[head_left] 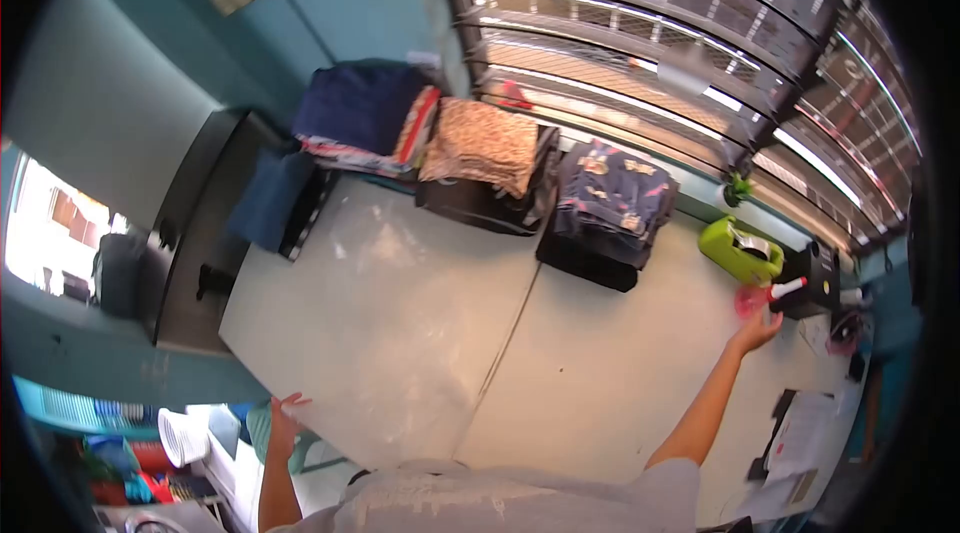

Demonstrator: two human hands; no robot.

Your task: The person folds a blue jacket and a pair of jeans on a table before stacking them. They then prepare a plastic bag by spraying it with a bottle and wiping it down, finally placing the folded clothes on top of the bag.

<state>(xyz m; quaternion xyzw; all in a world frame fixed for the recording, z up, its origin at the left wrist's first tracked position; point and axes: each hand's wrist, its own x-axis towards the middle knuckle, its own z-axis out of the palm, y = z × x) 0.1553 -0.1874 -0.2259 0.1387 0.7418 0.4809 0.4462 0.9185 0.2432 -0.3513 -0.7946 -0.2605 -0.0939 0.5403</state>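
Note:
My right hand is stretched out to the far right of the table. Its fingers are apart and reach up beside a pink spray bottle with a red and white nozzle; whether they touch it is hard to make out. Just behind the bottle stands a lime-green tape dispenser with a roll in it. At the lower left, my left hand hangs by the table's edge, fingers spread and holding nothing.
Folded clothes lie along the back: a navy pile, a patterned orange pile and a dark printed pile. Folded blue cloth is at the left. Papers lie at right. Window bars rise behind the white table.

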